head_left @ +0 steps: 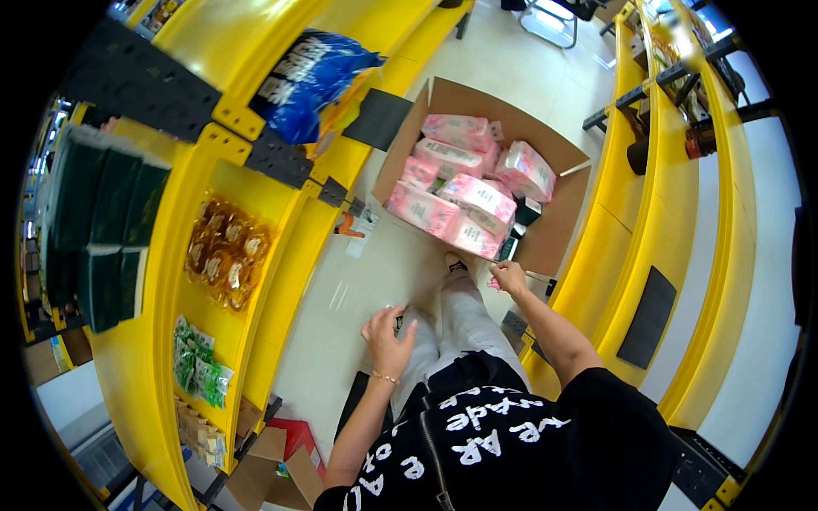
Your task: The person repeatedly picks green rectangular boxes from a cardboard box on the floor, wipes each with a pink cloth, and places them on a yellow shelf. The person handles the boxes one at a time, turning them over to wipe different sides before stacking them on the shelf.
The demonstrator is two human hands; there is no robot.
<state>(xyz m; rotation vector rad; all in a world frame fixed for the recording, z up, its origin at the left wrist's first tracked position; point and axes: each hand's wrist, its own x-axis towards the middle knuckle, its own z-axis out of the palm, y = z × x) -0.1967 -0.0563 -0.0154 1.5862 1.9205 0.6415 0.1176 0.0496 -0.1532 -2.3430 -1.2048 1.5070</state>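
Observation:
A large open cardboard box [558, 230] stands in the aisle in front of me, filled with pink-and-white soft packs of tissues [480, 195]. A few dark green packs [528, 209] show at its right side among the pink ones. My right hand [509, 278] is closed on the near edge of the box, towards its right side. Its fingertips are partly hidden, and a small pink thing shows just below them. My left hand [389, 342] hangs in the air before my left leg, with fingers apart and nothing in it.
Yellow shelving [281, 281] runs along my left, holding a blue bag [311, 85], amber-wrapped packs [228, 251], green packets [201, 364] and dark green packs [106, 213]. More yellow shelves [652, 204] line my right. A smaller open carton [260, 468] lies at lower left; a chair [550, 24] is far ahead.

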